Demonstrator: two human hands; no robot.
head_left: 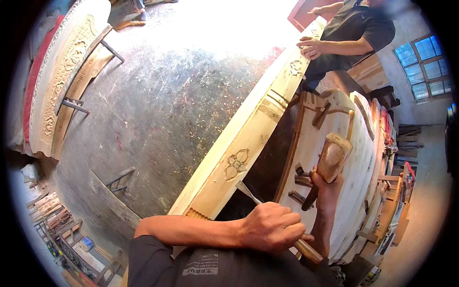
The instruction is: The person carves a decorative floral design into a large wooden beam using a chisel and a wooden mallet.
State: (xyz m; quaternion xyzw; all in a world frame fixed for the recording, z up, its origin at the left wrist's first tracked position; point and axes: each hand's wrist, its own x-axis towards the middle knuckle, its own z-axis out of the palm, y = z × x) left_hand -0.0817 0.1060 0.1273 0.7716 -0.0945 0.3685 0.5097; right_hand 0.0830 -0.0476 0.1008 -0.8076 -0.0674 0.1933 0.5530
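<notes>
My left hand (272,227) is closed round a wood chisel (249,193), its wooden handle sticking out below the fist. The flat blade points up and left, its tip at the near edge of a long pale wooden beam (215,179). Just beyond the tip is a carved flower (236,164) in the beam's face; whether the tip touches wood I cannot tell. My right hand (325,189) grips the handle of a wooden mallet (334,155), its blocky, worn head raised to the right of the beam.
At the beam's far end a person in dark clothes (351,36) has a hand on it. Loose tools (301,179) lie on pale boards (356,179) at right. A carved panel (62,91) leans far left, and wood shavings dot the dark floor (158,110).
</notes>
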